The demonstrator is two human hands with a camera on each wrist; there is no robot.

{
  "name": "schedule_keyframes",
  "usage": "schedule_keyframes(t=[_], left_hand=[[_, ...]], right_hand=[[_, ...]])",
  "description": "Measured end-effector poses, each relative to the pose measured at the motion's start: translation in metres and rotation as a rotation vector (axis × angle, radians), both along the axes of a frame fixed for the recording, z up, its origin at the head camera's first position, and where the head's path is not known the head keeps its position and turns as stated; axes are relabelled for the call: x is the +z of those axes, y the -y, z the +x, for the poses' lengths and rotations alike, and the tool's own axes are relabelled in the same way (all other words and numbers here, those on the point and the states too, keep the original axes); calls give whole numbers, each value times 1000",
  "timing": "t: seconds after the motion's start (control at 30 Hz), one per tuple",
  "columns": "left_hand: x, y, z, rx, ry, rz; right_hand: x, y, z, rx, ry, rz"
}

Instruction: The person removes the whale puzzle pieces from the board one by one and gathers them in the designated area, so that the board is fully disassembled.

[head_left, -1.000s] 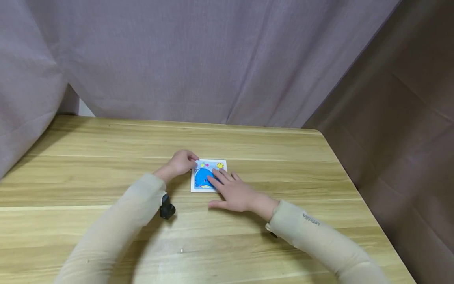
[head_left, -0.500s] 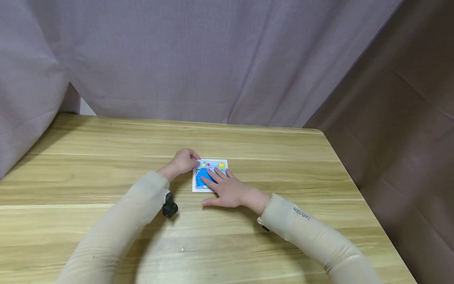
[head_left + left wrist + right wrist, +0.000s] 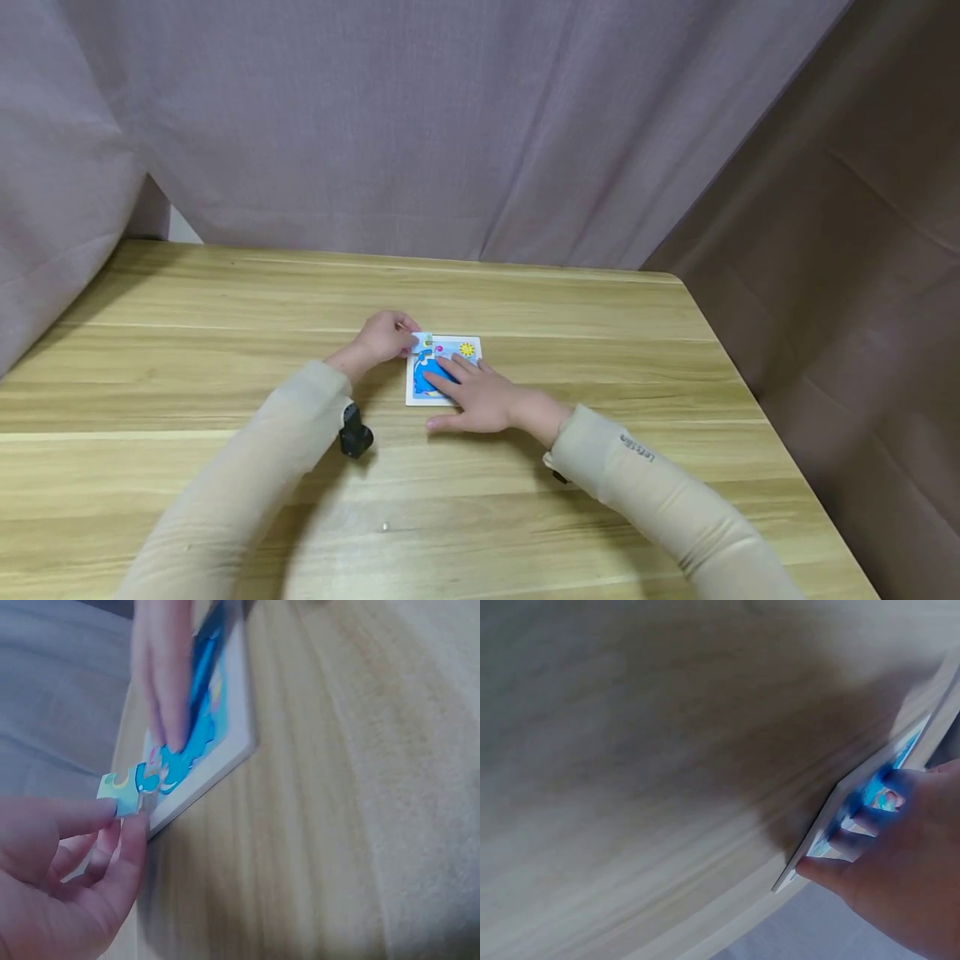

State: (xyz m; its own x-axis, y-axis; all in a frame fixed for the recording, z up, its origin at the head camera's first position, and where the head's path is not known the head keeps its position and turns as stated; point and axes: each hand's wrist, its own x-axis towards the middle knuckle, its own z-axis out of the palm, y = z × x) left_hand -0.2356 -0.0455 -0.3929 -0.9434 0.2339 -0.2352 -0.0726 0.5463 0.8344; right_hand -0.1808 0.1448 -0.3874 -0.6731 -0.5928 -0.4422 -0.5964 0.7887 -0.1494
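Observation:
A square jigsaw puzzle [image 3: 424, 386] with a blue whale, a yellow sun and a white border lies on the wooden table. At its upper left corner my left hand [image 3: 378, 338] pinches a small light-blue puzzle piece [image 3: 120, 793] between thumb and fingers. That piece is raised off the board, and a pale gap shows beneath it. My right hand [image 3: 483, 402] rests on the puzzle's right part with fingers spread and straight, covering much of the whale. In the right wrist view, the fingers of the right hand [image 3: 907, 877] lie across the picture.
The table [image 3: 480, 517] extends around the puzzle on every side. A grey curtain [image 3: 390, 125] hangs behind its back edge, and a darker curtain [image 3: 862, 275] stands along the right. A tiny white speck [image 3: 386, 527] lies near the front.
My left hand has lifted the corner piece out of the puzzle, a little to the left. My right hand slid left over the picture, then stayed there.

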Motion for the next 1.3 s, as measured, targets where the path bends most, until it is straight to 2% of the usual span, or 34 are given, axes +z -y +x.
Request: schedule_keyframes(t=[0.23,0.43,0.6,0.87,1.17,1.3], left_hand=[[1,12,-5,16,91,150],[4,28,-8,-8,135,206],[7,43,-8,8,156,262],[11,68,-5,17,152,253],[9,96,-1,49,161,269],[5,107,0,37,171,259]], right_hand=[[-2,-2,2,9,-15,9],[-3,-4,1,12,-20,11],[-4,-6,1,19,-25,5],[-4,-9,2,32,-40,-19],[-5,-12,3,27,-30,-12],[-4,-12,3,32,-38,-7]])
